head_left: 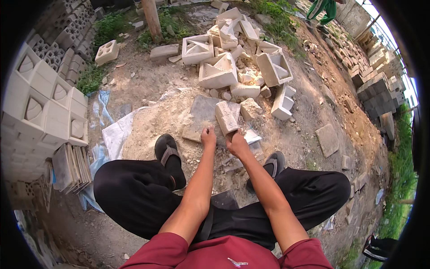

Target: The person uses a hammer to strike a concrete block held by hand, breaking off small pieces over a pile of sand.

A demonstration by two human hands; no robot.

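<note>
My right hand is closed round the near end of an oblong pale concrete block, which tilts away from me over a flat grey slab. Just left of it, my left hand is curled closed above the slab's near edge. Whatever its fingers may hold is hidden. A rough broken chunk lies to the right of the block. Crumbled pale rubble and powder spread over the ground at the slab's left.
Beyond the slab rises a heap of broken moulded blocks. Finished pale blocks are stacked at the left, with thin boards leaning below. Grey blocks stand far right. Another person's green-trousered legs show at the top right.
</note>
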